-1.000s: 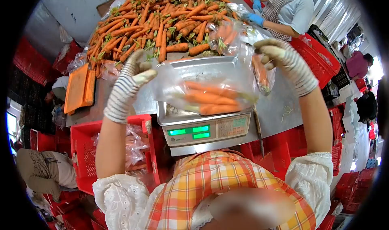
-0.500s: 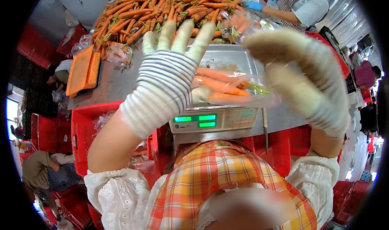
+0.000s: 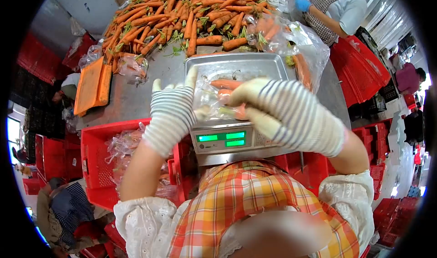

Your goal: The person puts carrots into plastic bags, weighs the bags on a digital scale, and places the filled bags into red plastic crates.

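A clear plastic bag of carrots (image 3: 224,94) lies over the metal tray of a digital scale (image 3: 223,139), whose green displays are lit. My right hand (image 3: 291,117), in a striped knit glove, reaches in from the right with its thumb and fingers closed on the bag and hides part of the carrots. My left hand (image 3: 173,108), gloved the same way, is at the tray's left edge. Its index and little fingers point up, the middle ones are bent, and the thumb is beside the bag's plastic.
A large heap of loose carrots (image 3: 182,17) covers the table's far side. An orange plastic piece (image 3: 93,84) stands at the left. Below it, a red crate (image 3: 98,167) holds bagged carrots. Another bagged carrot bundle (image 3: 302,71) lies right of the scale. A co-worker with blue gloves (image 3: 302,4) stands at the far right.
My right hand has moved left and down onto the bag of carrots. My left hand has drawn back left and down, with some fingers now bent. The leafy ends now show at the left.
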`<act>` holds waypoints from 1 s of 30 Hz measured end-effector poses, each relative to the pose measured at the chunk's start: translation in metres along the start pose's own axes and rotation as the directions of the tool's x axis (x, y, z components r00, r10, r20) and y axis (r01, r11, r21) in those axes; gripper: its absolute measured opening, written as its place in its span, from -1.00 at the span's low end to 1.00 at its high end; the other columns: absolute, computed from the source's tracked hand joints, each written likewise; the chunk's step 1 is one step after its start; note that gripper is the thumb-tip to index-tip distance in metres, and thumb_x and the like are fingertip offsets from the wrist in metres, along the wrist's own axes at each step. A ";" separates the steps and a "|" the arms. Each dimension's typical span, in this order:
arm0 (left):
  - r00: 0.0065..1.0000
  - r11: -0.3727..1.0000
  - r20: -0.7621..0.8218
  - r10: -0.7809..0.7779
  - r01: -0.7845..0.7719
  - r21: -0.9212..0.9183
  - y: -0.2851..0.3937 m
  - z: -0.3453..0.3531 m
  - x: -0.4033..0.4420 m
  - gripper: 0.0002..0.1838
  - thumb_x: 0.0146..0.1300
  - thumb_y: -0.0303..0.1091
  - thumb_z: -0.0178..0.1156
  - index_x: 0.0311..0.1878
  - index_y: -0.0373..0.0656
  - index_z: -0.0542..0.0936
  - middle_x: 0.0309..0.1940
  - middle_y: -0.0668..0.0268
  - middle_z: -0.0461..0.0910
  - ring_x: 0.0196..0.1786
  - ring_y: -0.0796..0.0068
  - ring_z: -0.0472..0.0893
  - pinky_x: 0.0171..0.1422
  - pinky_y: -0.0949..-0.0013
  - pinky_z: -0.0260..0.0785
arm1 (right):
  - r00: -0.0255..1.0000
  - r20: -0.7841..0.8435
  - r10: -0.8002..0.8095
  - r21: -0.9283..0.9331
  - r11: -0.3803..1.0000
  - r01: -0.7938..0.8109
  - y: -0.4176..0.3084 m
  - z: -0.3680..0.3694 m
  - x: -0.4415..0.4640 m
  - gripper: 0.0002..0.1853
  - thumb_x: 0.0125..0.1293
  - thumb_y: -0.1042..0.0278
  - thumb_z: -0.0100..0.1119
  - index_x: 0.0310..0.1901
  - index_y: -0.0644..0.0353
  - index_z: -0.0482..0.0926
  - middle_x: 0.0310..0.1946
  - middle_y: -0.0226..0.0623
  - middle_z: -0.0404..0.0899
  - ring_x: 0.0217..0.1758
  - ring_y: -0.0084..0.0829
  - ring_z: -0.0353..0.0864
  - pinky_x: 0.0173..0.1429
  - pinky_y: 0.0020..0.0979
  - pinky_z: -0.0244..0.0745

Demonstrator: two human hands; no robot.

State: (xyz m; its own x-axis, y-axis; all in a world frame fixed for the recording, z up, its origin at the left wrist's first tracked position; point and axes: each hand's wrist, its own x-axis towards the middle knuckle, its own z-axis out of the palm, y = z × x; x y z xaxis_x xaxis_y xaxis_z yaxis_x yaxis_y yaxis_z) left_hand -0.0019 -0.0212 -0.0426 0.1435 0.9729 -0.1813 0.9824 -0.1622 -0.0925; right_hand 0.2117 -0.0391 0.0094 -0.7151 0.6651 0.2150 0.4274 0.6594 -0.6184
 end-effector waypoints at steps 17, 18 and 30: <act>0.971 0.207 -0.225 -0.079 -0.205 -0.957 -0.021 0.035 -0.020 -0.61 0.17 -0.54 0.12 0.11 -0.30 0.48 -0.10 0.20 0.60 -0.10 0.59 0.57 -0.03 0.49 0.45 | 0.923 0.192 0.333 -0.225 0.931 -0.289 0.049 0.030 -0.025 -0.64 0.14 0.44 -0.04 0.01 0.18 0.48 -0.33 -0.07 0.56 -0.26 -0.05 0.57 -0.17 -0.25 0.48; 0.972 0.205 -0.222 -0.074 -0.203 -0.957 -0.017 0.035 -0.026 -0.61 0.17 -0.54 0.12 0.11 -0.30 0.48 -0.10 0.20 0.60 -0.10 0.59 0.57 -0.03 0.49 0.45 | 0.945 0.117 0.307 -0.204 0.938 -0.279 0.045 0.028 -0.023 -0.64 0.14 0.44 -0.05 0.02 0.19 0.48 -0.30 -0.06 0.56 -0.24 -0.05 0.57 -0.15 -0.26 0.48; 0.975 -0.627 -0.217 -0.051 -0.200 -0.753 -0.015 0.052 -0.036 -0.85 0.14 -0.42 0.17 -0.24 -0.25 0.52 -0.29 0.23 0.55 -0.21 0.45 0.53 -0.06 0.39 0.39 | 0.905 0.164 0.392 0.463 0.780 -0.421 0.115 0.054 -0.045 -0.68 0.24 0.38 -0.05 -0.01 0.29 0.51 -0.17 -0.26 0.57 -0.13 -0.42 0.56 -0.01 -0.38 0.48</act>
State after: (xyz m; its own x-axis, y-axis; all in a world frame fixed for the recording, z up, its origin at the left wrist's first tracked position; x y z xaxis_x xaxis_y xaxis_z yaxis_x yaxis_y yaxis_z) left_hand -0.0276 -0.0624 -0.0856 0.1161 0.9924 0.0404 -0.5544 0.0310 0.8317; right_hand 0.2628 -0.0125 -0.1124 -0.5709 0.8029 -0.1715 0.3785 0.0720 -0.9228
